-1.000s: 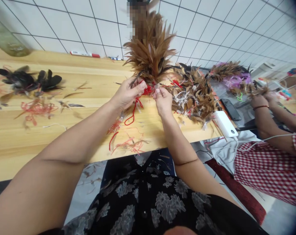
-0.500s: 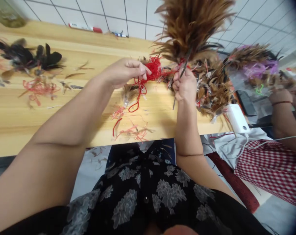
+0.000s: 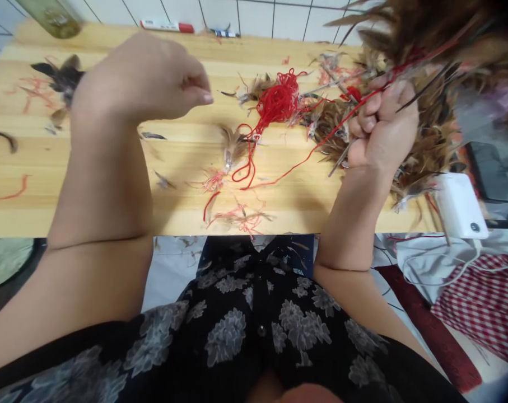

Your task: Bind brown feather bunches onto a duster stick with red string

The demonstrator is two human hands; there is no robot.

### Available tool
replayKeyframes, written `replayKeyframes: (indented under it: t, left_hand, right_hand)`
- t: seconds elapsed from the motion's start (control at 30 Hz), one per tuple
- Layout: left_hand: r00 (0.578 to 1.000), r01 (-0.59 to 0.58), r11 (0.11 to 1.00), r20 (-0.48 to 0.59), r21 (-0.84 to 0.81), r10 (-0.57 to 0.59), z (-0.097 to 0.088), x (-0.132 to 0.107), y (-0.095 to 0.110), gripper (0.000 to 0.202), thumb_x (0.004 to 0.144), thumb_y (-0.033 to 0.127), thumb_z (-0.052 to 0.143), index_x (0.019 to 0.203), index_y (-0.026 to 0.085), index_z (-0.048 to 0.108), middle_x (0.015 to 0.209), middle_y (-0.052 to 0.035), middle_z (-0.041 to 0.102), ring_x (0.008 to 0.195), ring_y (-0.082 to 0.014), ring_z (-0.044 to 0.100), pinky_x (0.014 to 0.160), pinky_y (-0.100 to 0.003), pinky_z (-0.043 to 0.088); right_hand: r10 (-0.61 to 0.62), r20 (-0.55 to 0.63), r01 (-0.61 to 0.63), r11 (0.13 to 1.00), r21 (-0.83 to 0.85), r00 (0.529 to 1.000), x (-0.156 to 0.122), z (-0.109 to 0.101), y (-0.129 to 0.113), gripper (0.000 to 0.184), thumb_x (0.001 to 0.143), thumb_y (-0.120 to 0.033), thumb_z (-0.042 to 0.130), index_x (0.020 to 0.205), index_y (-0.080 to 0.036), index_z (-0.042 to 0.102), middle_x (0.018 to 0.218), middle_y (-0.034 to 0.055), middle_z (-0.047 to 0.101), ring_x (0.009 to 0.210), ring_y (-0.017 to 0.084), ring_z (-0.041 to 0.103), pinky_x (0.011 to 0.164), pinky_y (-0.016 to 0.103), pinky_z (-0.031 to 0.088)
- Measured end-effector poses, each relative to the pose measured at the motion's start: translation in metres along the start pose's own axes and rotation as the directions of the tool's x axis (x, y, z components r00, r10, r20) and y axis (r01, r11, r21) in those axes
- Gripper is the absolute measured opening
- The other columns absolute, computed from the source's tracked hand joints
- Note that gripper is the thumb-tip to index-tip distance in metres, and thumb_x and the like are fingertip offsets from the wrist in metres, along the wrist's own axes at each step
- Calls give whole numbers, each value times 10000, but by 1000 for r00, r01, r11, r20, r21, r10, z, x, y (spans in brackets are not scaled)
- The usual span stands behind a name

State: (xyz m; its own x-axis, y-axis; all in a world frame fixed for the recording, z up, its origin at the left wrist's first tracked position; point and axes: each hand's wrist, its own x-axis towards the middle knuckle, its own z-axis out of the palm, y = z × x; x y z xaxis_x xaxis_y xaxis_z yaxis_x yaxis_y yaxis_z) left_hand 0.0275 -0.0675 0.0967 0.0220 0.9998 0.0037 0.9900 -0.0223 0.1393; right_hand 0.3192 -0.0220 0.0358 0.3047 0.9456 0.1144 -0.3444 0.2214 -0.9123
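My right hand (image 3: 386, 123) is closed around the stick of a feather duster (image 3: 409, 31), whose brown feathers fan out at the top right. A thin stick end (image 3: 340, 161) pokes out below the fist. Red yarn (image 3: 308, 157) is wound at the feathers' base and trails down to the table. My left hand (image 3: 153, 78) hangs over the table at the left, fingers curled with thumb close to forefinger; what they hold, if anything, is hidden. Between the hands lies a tangled heap of red yarn (image 3: 279, 101), with a small feather tuft (image 3: 232, 146) below it.
Brown feathers (image 3: 425, 140) pile up beneath my right hand. A white power bank (image 3: 461, 204) with a cable sits at the table's right edge. Markers (image 3: 166, 26) lie along the tiled wall, near a jar (image 3: 54, 17). Dark feathers (image 3: 64, 78) and yarn scraps (image 3: 241, 218) are scattered about.
My left hand has left the yarn heap and swung to the left. My right hand has carried the feather duster rightward, with a red strand now stretching down from it to the table.
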Motion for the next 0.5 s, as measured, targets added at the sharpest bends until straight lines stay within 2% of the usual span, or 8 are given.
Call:
replayKeyframes:
  t: [0.07, 0.13, 0.2, 0.23, 0.3, 0.4, 0.47, 0.5]
  left_hand:
    - [996, 78, 995, 31, 58, -79, 23, 3, -13, 186, 1020, 203, 692, 1003, 47, 793, 911, -34, 697, 1342, -461, 646, 1208, -683, 405]
    - [979, 112, 988, 181, -107, -91, 51, 3, -18, 174, 947, 227, 778, 843, 87, 782, 763, -31, 674, 1247, -410, 693, 1248, -605, 386]
    - [958, 107, 957, 285, -270, -27, 81, 2, -16, 233, 809, 239, 875, 653, 161, 721, 591, -6, 568, 1129, -344, 717, 1254, -474, 382]
    - [960, 86, 945, 279, -316, 6, 94, 2, -13, 295, 758, 246, 894, 579, 194, 666, 539, 1, 514, 1070, -326, 721, 1225, -429, 402]
    - [972, 41, 945, 231, -324, 37, 110, 3, -9, 384, 720, 241, 882, 507, 229, 563, 490, 2, 436, 983, -320, 717, 1150, -413, 447]
    - [980, 115, 967, 187, -229, -73, 103, 7, -17, 380, 730, 240, 829, 539, 228, 500, 534, -19, 434, 1043, -370, 697, 1144, -475, 440]
    - [965, 250, 943, 137, -218, -224, 83, 7, -37, 359, 738, 284, 805, 618, 216, 473, 696, -60, 577, 1264, -438, 622, 1238, -533, 351]
    - [951, 309, 917, 102, -254, -292, 72, 5, -50, 368, 746, 319, 790, 672, 211, 447, 860, -83, 665, 1407, -469, 524, 1293, -564, 266]
  right_hand:
    - [-18, 6, 18, 1000, 9, 1000, 0, -2, -1, 432, 1124, -144, 306, 754, -175, 528, 546, -111, 382, 423, 13, 197, 505, 260, 79]
    - [-31, 21, 31, 1000, 5, 999, -2, -2, 0, 455, 1125, -137, 309, 735, -190, 537, 559, -96, 370, 432, 29, 176, 493, 268, 84]
    - [-49, 68, 50, 999, -12, 996, -6, 0, 3, 451, 1125, -147, 368, 718, -211, 551, 575, -80, 374, 445, 45, 162, 476, 275, 94]
    - [-58, 87, 59, 998, -12, 995, -9, 3, 5, 445, 1121, -153, 402, 709, -217, 558, 577, -74, 381, 449, 50, 158, 468, 276, 96]
    - [-77, 115, 75, 997, 21, 990, -12, 8, 10, 445, 1107, -134, 443, 682, -211, 551, 566, -67, 413, 444, 45, 174, 457, 266, 104]
    - [-53, 88, 48, 997, 60, 995, -12, 16, 17, 462, 1091, -66, 433, 649, -179, 512, 510, -82, 428, 420, 19, 197, 461, 231, 128]
    - [-7, 45, 6, 1000, 23, 999, -10, 20, 20, 461, 1105, -83, 409, 663, -172, 505, 488, -101, 411, 410, 10, 174, 470, 224, 145]
    - [13, 22, -13, 1000, -3, 1000, -9, 21, 21, 457, 1114, -102, 399, 677, -174, 511, 483, -109, 396, 405, 11, 156, 469, 231, 144]
